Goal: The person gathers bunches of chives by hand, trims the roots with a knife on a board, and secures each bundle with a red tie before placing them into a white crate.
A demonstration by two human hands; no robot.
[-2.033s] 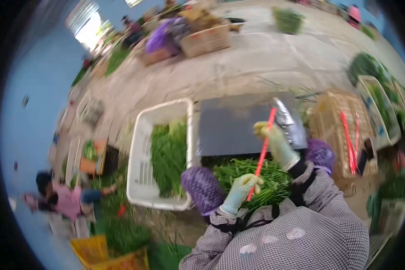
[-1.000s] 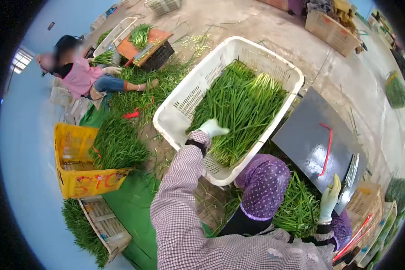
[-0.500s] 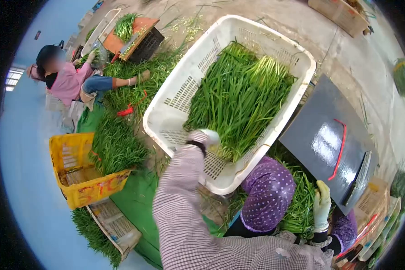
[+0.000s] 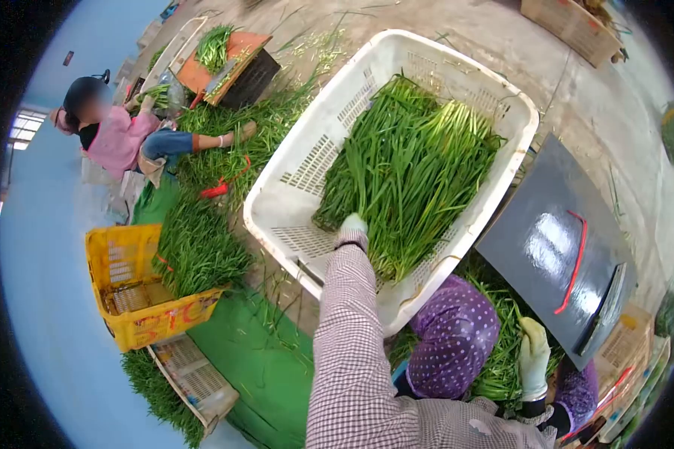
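My left hand [image 4: 354, 223], in a pale glove, reaches into the large white crate [image 4: 281, 217]. It closes on green leaves at the lower left edge of the chives [image 4: 404, 172], where a strand of leaves runs up from the glove. The bundle lies in the crate with its pale stem ends at upper right. My right hand [image 4: 533, 352], also gloved, is low at the right with curled fingers beside loose leaves [image 4: 498, 367]; I cannot tell what is in it. Purple polka-dotted fabric [image 4: 453, 337] bulges between my arms.
A grey board [image 4: 554, 239] with a red strap [image 4: 579, 258] tilts at right. A yellow crate [image 4: 157, 318] with greens stands at left, above green sheeting [image 4: 254, 352]. A person in pink [image 4: 116, 138] sits among greens near an orange-topped board [image 4: 240, 49].
My left hand has moved from the crate's lower wall up onto the chives, and that arm has straightened. My right hand stays low beside the leaves. The whole view has shifted slightly.
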